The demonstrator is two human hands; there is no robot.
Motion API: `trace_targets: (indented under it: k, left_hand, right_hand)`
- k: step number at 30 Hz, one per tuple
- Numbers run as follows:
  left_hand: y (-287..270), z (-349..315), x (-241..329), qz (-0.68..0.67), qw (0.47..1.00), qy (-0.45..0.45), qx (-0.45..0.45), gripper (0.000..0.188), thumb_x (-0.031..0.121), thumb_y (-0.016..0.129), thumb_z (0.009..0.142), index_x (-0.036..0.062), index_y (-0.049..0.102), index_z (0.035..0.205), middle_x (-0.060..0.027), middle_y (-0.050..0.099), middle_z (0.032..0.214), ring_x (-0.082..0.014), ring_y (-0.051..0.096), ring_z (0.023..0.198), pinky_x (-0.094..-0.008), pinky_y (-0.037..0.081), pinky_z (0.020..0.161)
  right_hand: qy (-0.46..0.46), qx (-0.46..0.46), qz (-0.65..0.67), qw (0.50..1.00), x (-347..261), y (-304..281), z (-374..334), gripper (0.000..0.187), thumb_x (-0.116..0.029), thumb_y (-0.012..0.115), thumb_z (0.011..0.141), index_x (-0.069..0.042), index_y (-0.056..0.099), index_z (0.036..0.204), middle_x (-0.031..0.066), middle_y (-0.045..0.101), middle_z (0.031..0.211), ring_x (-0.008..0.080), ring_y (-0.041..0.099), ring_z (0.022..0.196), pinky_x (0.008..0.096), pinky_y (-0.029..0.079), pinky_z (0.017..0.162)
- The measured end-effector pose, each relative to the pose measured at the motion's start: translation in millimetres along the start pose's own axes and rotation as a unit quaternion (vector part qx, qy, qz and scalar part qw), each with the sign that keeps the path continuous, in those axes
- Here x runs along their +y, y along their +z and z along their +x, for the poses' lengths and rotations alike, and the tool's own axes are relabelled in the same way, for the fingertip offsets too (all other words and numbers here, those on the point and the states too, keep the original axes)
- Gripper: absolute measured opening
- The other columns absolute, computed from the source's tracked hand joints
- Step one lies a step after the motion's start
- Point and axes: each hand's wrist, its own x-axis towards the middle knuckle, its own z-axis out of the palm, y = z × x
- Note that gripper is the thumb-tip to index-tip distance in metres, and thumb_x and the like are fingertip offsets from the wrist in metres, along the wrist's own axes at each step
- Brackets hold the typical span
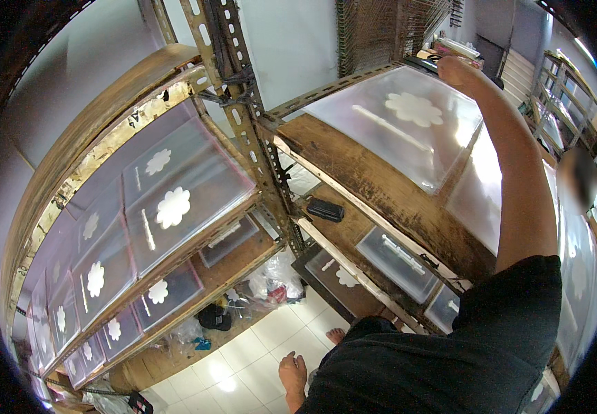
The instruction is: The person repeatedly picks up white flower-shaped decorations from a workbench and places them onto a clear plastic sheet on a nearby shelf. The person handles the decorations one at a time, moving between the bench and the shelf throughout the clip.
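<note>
My right hand [456, 71] reaches out to the far edge of the right-hand upper shelf, its fingers curled at a dark, flat object [422, 63] that I cannot make out. Just below that hand lies a large clear plastic sheet [353, 90] with a white flower shape [413, 109] and a white strip [393, 129] on it. Low beside my body hangs my left hand [293, 375], over the tiled floor, fingers loosely curled in and nothing visible in them.
The left rack [122, 259] carries several clear sheets with white flowers and strips. A slotted metal post [239, 103] stands between the racks. Below are a black case [325, 209], plastic bags [274, 279] and a black cap [214, 317]. Another person [579, 181] is at the far right.
</note>
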Motion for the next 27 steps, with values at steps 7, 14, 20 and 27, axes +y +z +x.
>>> trace_targets:
  k: [7,14,20,27]
  left_hand:
    - [-3.2,-21.8,8.9,-0.016,0.999,-0.003,0.035,0.026,0.014,0.068,0.085,-0.0042,0.068,0.104,-0.0152,0.063,0.076,-0.0326,0.062,0.073,-0.0437,0.051,0.071]
    - [-28.3,-50.4,41.6,-0.055,0.995,-0.007,0.079,0.025,0.011,0.065,0.087,-0.0043,0.068,0.107,-0.0153,0.062,0.076,-0.0323,0.061,0.074,-0.0441,0.049,0.071]
    - [-84.9,-142.0,69.0,-0.083,0.980,-0.090,0.158,0.025,0.011,0.065,0.088,-0.0028,0.067,0.109,-0.0150,0.063,0.081,-0.0320,0.061,0.078,-0.0434,0.049,0.074]
    - [-116.1,-304.7,86.8,-0.035,0.945,-0.172,0.275,0.025,0.018,0.066,0.089,0.0027,0.067,0.109,-0.0151,0.066,0.090,-0.0330,0.063,0.087,-0.0425,0.050,0.079]
  right_hand:
    - [-0.142,-0.027,-0.017,0.989,-22.9,-74.8,56.4,0.020,-0.019,0.059,0.086,0.001,0.063,0.086,0.0190,0.066,0.091,0.0357,0.065,0.086,0.0449,0.051,0.075]
    - [-0.249,0.011,0.109,0.962,-183.3,-258.0,46.1,0.021,-0.015,0.059,0.087,-0.001,0.068,0.101,0.0161,0.071,0.096,0.0291,0.069,0.089,0.0389,0.055,0.080]
    - [-0.510,0.096,0.207,0.829,-381.2,-392.8,-65.6,0.025,-0.016,0.056,0.090,0.001,0.067,0.105,0.0158,0.071,0.103,0.0299,0.069,0.091,0.0397,0.055,0.084]
    - [-0.745,0.106,0.266,0.603,-543.2,-461.2,-307.8,0.026,-0.005,0.065,0.085,-0.002,0.062,0.111,0.0171,0.065,0.115,0.0371,0.061,0.110,0.0437,0.049,0.096]
